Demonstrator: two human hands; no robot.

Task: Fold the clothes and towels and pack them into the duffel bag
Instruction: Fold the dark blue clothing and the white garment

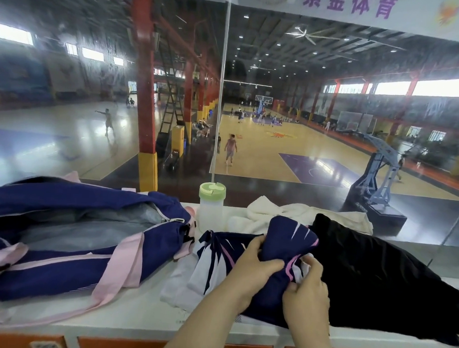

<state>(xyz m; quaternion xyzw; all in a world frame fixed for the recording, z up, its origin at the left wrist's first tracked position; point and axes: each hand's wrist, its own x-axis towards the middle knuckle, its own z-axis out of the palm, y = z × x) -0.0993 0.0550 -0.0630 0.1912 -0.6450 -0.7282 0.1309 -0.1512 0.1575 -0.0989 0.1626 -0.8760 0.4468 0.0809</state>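
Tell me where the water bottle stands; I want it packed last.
In the head view the water bottle stands upright at centre, by the window, between the open duffel bag and the white towel.

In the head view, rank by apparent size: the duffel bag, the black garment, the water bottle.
1. Navy-and-pink duffel bag
2. Black garment, close to the bag, so unsure
3. Translucent green-lidded water bottle, plainly smallest
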